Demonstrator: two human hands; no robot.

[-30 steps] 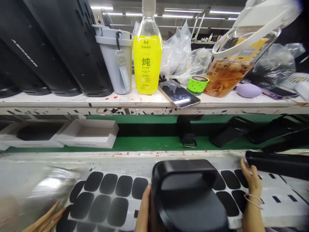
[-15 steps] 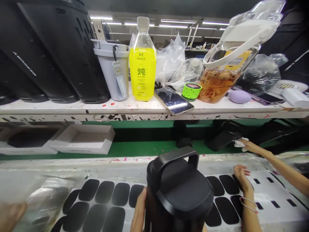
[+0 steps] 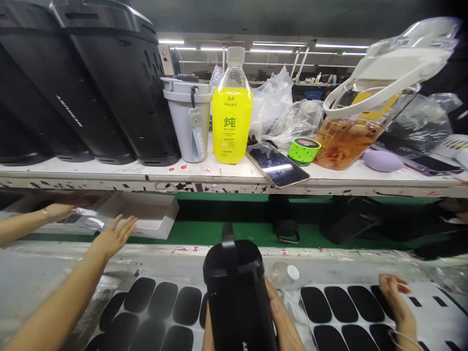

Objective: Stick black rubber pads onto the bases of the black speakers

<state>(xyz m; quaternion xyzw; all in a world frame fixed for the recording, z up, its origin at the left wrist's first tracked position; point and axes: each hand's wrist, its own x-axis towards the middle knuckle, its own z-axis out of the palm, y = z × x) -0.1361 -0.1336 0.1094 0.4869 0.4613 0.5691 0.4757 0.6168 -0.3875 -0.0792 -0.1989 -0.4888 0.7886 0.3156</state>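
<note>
Both hands' grip wraps black speaker; jar holds amber liquid w/ slices.

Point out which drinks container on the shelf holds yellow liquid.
The tall clear bottle with the white cap, between the grey lidded cup and the phone. The jug's liquid is amber; the cup is opaque.

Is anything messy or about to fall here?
Yes. The phone lies crooked on the white shelf, one corner poking past the edge. A small clear bottle lies on its side behind the black speaker. The shelf's front edge looks chipped.
</note>
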